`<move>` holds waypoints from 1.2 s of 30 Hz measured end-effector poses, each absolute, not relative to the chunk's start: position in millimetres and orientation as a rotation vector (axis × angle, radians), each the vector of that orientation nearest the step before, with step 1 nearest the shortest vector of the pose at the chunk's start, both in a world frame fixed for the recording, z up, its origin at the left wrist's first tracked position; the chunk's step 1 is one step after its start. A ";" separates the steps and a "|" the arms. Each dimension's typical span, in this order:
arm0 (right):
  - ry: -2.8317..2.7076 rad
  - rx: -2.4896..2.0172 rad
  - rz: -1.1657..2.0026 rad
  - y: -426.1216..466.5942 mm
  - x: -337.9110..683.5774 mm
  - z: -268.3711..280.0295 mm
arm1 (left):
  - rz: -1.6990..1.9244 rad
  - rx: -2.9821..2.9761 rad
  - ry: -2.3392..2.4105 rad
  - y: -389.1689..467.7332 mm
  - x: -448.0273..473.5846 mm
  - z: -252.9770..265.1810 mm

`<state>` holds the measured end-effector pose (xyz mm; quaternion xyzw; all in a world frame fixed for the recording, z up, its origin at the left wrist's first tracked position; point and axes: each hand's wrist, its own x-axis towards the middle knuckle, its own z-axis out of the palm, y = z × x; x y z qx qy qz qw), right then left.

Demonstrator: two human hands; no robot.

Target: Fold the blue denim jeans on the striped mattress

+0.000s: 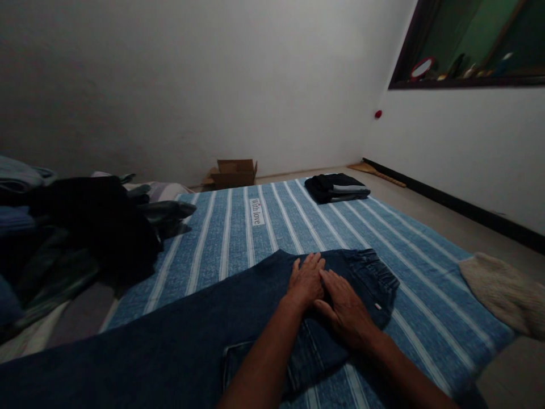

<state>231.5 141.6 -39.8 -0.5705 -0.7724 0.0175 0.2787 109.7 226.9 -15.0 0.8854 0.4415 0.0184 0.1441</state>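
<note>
Head view: the jeans (251,301) are pressed by the left hand (307,281) and right hand (344,304), fingers extended, nothing grasped, seemingly to be kept flat.

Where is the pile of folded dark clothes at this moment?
In the head view, the folded dark clothes lie right of centre, near the far edge of the striped sheet, beyond the jeans.

The left hand (305,279) and the right hand (344,309) are both bare. The forearms (269,351) are also uncovered, slim and long in shape, and their skin looks smooth.
</note>
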 end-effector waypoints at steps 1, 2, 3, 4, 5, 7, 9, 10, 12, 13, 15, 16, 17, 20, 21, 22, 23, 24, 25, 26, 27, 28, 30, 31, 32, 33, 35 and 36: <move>-2.072 -1.531 0.047 141.5 231.5 -39.9 | 0.051 2.552 1.273 226.8 109.8 -15.0; -2.074 -1.532 0.047 141.4 231.6 -39.9 | 0.049 2.553 1.274 226.7 109.8 -15.0; -2.075 -1.533 0.048 141.4 231.7 -39.9 | 0.050 2.553 1.275 226.6 109.8 -15.1; -2.077 -1.531 0.048 141.4 231.8 -40.0 | 0.052 2.554 1.278 226.4 109.8 -15.1; -2.077 -1.528 0.047 141.5 231.9 -40.1 | 0.053 2.554 1.281 226.2 109.9 -15.1; -2.073 -1.518 0.040 141.8 232.0 -40.3 | 0.050 2.553 1.284 225.8 109.9 -14.8; -2.075 -1.512 0.036 142.0 232.0 -40.4 | 0.046 2.551 1.279 225.4 109.9 -13.6; -2.076 -1.512 0.035 142.0 232.0 -40.4 | 0.043 2.548 1.276 225.1 109.9 -12.8; -2.077 -1.518 0.038 141.7 232.0 -40.1 | 0.036 2.539 1.275 224.7 110.0 -11.0; -2.079 -1.522 0.041 141.6 232.1 -39.9 | 0.034 2.535 1.276 224.6 110.1 -10.2; -2.080 -1.533 0.044 141.3 232.3 -39.5 | 0.031 2.531 1.274 224.6 110.0 -9.4; -2.082 -1.536 0.045 141.2 232.4 -39.5 | 0.033 2.533 1.271 224.7 110.0 -9.5; -2.084 -1.538 0.046 141.3 232.5 -39.6 | 0.035 2.536 1.266 225.0 109.9 -9.9; -2.085 -1.526 0.037 141.6 232.7 -40.4 | 0.034 2.544 1.264 225.8 109.6 -11.9; -2.085 -1.520 0.033 141.8 232.6 -40.9 | 0.031 2.547 1.266 226.0 109.6 -12.4; -2.084 -1.518 0.030 142.0 232.6 -41.2 | 0.026 2.550 1.268 226.1 109.6 -12.8; -2.082 -1.518 0.028 142.1 232.7 -41.5 | 0.024 2.552 1.269 226.2 109.7 -13.0; -2.082 -1.519 0.028 142.2 232.7 -41.7 | 0.023 2.553 1.270 226.1 109.9 -13.0; -2.081 -1.522 0.028 142.2 232.8 -41.7 | 0.025 2.551 1.271 226.0 110.0 -13.0; -2.082 -1.525 0.028 142.2 232.9 -41.6 | 0.033 2.548 1.273 225.9 110.2 -12.8; -2.084 -1.527 0.028 142.1 232.9 -41.3 | 0.043 2.543 1.274 225.8 110.3 -12.8; -2.087 -1.530 0.028 142.1 233.0 -40.9 | 0.053 2.539 1.275 225.6 110.4 -12.7; -2.096 -1.534 0.033 142.0 232.9 -40.0 | 0.066 2.537 1.276 225.5 110.6 -12.9; -2.101 -1.538 0.036 141.9 232.9 -39.7 | 0.068 2.536 1.276 225.4 110.6 -13.0; -2.105 -1.542 0.040 141.9 232.7 -39.4 | 0.068 2.534 1.278 225.4 110.7 -13.0; -2.108 -1.546 0.043 142.0 232.6 -39.2 | 0.069 2.530 1.280 225.3 110.7 -12.8; -2.110 -1.553 0.046 142.2 232.5 -39.1 | 0.073 2.519 1.284 225.2 110.7 -12.2; -2.110 -1.555 0.045 142.3 232.5 -39.1 | 0.075 2.514 1.284 225.1 110.6 -11.7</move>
